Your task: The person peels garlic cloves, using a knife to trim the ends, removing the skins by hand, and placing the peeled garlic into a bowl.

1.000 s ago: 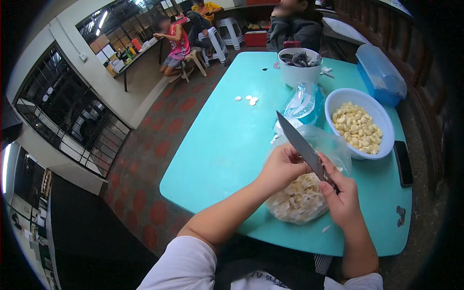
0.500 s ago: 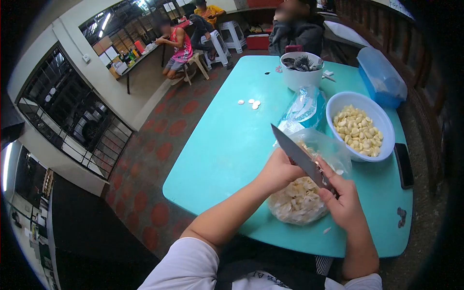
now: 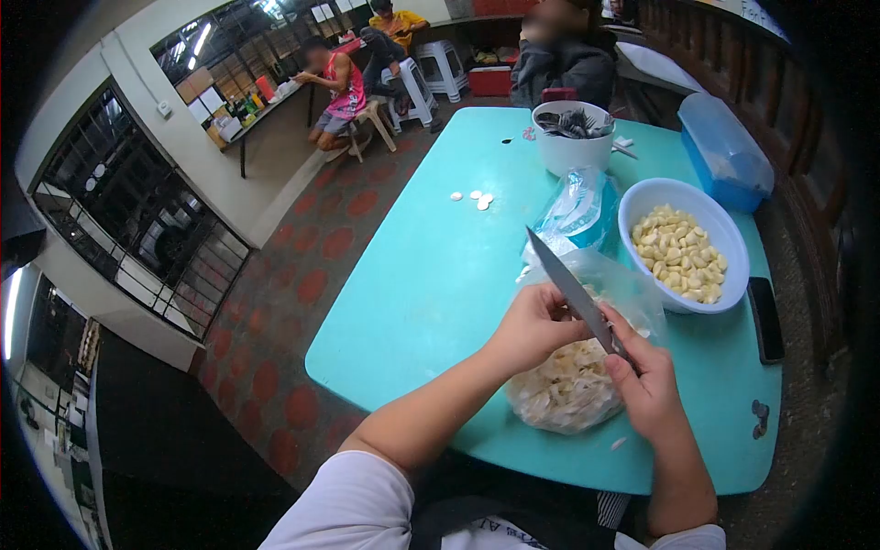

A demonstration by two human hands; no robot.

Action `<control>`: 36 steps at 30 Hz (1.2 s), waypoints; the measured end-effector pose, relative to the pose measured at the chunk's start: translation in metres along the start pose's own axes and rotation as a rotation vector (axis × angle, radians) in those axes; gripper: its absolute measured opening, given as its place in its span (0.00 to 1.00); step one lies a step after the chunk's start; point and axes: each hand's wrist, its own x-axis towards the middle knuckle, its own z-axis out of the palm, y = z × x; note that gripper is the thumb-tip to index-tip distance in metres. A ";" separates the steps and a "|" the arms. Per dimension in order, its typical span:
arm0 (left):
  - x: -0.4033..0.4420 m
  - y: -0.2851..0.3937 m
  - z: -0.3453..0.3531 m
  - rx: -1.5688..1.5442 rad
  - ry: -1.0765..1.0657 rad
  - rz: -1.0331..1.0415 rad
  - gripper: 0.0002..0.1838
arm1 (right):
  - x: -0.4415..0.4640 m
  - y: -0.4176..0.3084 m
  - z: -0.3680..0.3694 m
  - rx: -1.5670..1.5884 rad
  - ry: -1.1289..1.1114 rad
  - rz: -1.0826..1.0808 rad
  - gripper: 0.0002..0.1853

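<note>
The right hand (image 3: 644, 380) is closed around the handle end of a long grey metal knife (image 3: 575, 291), tip towards eleven o'clock. The left hand (image 3: 530, 325) is narrowed, thumb and fingers bunched close beside the blade; what they may pinch is too hidden to tell. At that hand's five o'clock, a clear plastic bag (image 3: 639, 282) of papery off-white peelings (image 3: 561, 390) sits on the turquoise tabletop (image 3: 412, 302). At the right hand's one o'clock stands a round, pale-blue plastic bowl (image 3: 724, 227) of cream-coloured garlic cloves (image 3: 676, 252).
</note>
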 end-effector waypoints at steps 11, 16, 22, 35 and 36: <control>0.000 0.001 -0.005 -0.009 -0.101 -0.166 0.11 | 0.006 0.025 -0.008 0.544 -0.070 0.262 0.27; 0.005 -0.002 -0.010 -0.148 -0.168 -0.178 0.14 | 0.007 0.022 -0.007 0.510 0.024 0.232 0.28; 0.002 -0.002 -0.008 -0.276 -0.131 -0.277 0.14 | 0.005 0.019 -0.006 0.479 0.085 0.228 0.25; 0.000 -0.005 -0.014 -0.559 -0.158 -0.279 0.13 | -0.004 0.009 -0.007 0.251 0.116 -0.020 0.30; -0.001 -0.009 -0.018 -0.622 -0.171 -0.305 0.13 | -0.005 0.011 -0.006 0.049 0.155 -0.172 0.31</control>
